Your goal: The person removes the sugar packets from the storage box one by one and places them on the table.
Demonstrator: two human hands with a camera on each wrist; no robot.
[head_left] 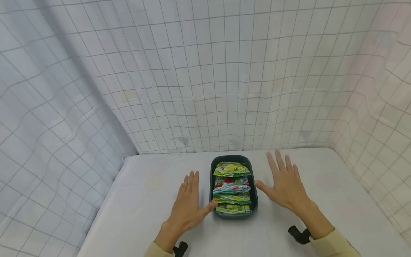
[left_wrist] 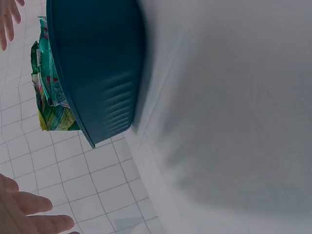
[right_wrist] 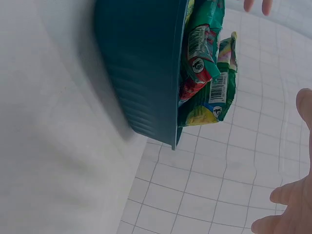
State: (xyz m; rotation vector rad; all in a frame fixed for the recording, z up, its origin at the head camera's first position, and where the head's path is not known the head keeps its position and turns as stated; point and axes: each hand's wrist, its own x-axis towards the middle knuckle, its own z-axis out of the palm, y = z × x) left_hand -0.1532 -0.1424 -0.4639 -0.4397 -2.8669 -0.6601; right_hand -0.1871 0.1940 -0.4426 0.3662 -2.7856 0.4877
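A dark teal plastic bin (head_left: pixel 233 216) stands on the white table, holding several candy bags. A yellow-green bag (head_left: pixel 232 169) lies at its far end, a red and light-blue bag (head_left: pixel 231 186) in the middle, more yellow-green ones nearer. My left hand (head_left: pixel 187 207) hovers left of the bin with straight fingers, its thumb tip overlapping the near left rim in the head view; whether it touches cannot be told. On the other side, my right hand (head_left: pixel 285 185) spreads its fingers, thumb toward the bin's right rim. Neither hand holds anything. Bag ends (right_wrist: pixel 222 92) rise above the rim in the right wrist view.
White cloth covers the table (head_left: pixel 144 200). White curtains with a grid pattern (head_left: pixel 224 89) hang behind it and along both sides. Black curved pieces (head_left: pixel 299 235) sit at each wrist, by the pale sleeves (head_left: pixel 334 244).
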